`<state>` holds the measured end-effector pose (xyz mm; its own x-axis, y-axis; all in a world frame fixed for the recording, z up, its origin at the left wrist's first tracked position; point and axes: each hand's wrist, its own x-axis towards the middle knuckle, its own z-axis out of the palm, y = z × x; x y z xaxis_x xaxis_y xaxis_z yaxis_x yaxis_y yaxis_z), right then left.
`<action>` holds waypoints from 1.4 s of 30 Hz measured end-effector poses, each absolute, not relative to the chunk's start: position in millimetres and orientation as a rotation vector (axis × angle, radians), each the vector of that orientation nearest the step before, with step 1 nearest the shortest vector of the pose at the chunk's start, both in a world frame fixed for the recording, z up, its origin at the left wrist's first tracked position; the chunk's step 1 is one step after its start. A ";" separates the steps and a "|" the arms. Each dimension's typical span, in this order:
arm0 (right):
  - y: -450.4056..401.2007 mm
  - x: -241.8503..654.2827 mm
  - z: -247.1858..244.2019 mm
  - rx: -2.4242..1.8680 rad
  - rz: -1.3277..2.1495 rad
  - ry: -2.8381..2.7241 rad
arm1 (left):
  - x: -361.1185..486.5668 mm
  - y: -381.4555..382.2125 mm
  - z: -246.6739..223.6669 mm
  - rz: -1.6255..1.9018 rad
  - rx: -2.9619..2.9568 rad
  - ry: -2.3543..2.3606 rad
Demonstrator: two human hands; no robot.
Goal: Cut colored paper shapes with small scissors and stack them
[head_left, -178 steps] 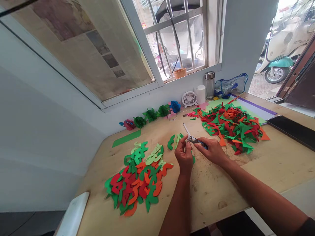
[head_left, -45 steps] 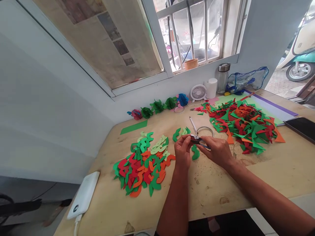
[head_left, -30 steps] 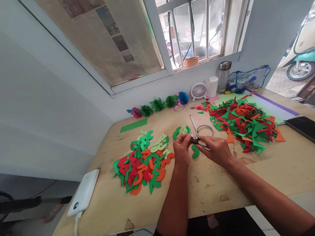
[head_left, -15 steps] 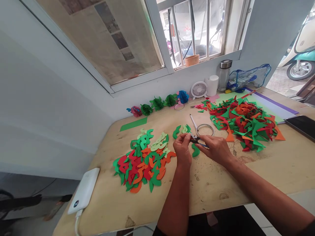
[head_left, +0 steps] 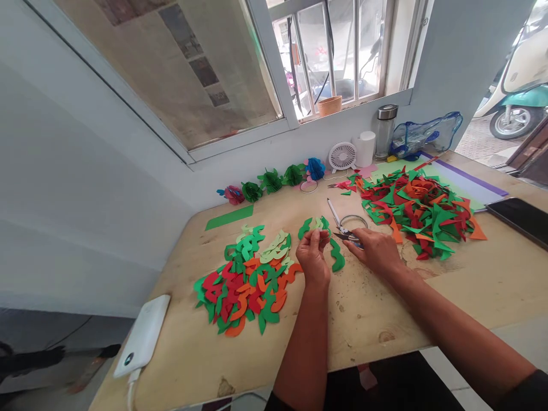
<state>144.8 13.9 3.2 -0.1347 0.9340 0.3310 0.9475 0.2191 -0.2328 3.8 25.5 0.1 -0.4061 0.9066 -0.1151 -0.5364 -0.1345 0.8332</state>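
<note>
My left hand (head_left: 312,257) hangs over the wooden table (head_left: 363,325), its fingertips pinched around something too small to make out. My right hand (head_left: 372,251) rests on small blue-handled scissors (head_left: 347,237), whose dark blades point left. Between my hands lies a wavy green paper strip (head_left: 337,255). Just beyond them are a white pencil (head_left: 334,213), a thin metal ring (head_left: 353,221) and a small group of green paper cut-outs (head_left: 311,227). Left of my left hand is a heap of curved red, orange and green cut-outs (head_left: 244,282). A pile of angular paper scraps (head_left: 419,211) lies to the right.
Several paper flowers (head_left: 269,181) line the wall behind the table. Nearby stand a small white fan (head_left: 342,156), a steel flask (head_left: 385,131) and a clear plastic bag (head_left: 426,136). A white power bank (head_left: 142,328) sits at the near left edge; a black phone (head_left: 518,221) lies at the right.
My left hand has moved left, away from my right hand. The hands no longer meet over the scissors, and the wavy green strip now shows fully between them.
</note>
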 end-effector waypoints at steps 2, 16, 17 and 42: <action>16.5 148.2 4.4 -1.853 -0.055 -2.044 | 4.2 26.5 -2.3 1.727 0.549 1.078; 24.9 161.3 -4.7 -2.073 -0.039 -1.914 | 8.2 29.5 -10.5 1.641 0.719 1.191; 24.9 161.8 -5.6 -2.059 -0.043 -1.908 | 8.5 29.2 -10.2 1.640 0.723 1.183; 25.7 155.9 11.0 -1.217 0.881 -1.678 | 19.1 16.7 1.5 1.398 0.992 1.036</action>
<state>155.9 25.7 11.0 -0.1540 0.9599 0.2344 0.3521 0.2750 -0.8947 19.1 16.7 1.5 -0.0710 0.9973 0.0210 -0.2704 -0.0395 0.9619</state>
